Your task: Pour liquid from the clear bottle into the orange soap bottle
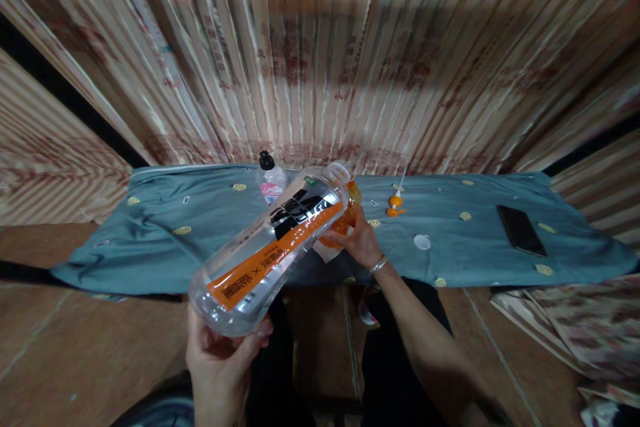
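My left hand (223, 347) grips the base of a large clear plastic bottle (270, 260) with a silver and orange label. The bottle is tilted, its open mouth up and to the right. My right hand (357, 240) is wrapped round a smaller orange bottle (345, 217), partly hidden behind the large one. The large bottle's mouth is at the top of the orange bottle; whether they touch I cannot tell. To the right of my right hand lies an orange pump head (395, 203) with a pale tube. A white round cap (421, 241) rests near it.
Behind the large bottle stands a clear bottle with a black cap and pink label (271, 183). A black phone (521, 230) lies on the right of the narrow blue cloth-covered surface (475, 253). Striped curtains (320, 80) hang close behind and at both sides.
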### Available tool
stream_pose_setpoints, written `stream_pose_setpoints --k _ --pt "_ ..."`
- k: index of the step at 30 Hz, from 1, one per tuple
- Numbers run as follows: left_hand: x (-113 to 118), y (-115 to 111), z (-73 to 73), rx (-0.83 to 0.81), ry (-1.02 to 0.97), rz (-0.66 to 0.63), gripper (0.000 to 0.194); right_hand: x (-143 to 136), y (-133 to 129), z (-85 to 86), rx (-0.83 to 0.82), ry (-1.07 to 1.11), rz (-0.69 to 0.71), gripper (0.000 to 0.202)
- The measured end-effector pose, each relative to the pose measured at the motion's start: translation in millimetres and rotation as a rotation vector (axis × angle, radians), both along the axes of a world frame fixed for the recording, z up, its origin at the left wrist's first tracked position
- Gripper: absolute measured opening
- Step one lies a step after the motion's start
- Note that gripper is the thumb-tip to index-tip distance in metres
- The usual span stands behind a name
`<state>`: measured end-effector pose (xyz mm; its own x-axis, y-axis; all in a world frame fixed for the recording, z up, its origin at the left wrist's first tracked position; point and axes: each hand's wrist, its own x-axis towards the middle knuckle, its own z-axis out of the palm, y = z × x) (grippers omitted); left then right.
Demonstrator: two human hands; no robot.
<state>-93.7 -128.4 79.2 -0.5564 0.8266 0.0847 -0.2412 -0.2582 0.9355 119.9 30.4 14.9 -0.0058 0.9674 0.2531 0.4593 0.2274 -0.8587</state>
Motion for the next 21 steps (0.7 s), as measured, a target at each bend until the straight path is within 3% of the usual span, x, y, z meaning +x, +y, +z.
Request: stream_pose_setpoints --k 21 --pt "3.2 -0.7 4.3 -0.013 0.000 0.028 0.070 0.0 -0.2 1.2 -0.013 0.021 0.012 0.079"
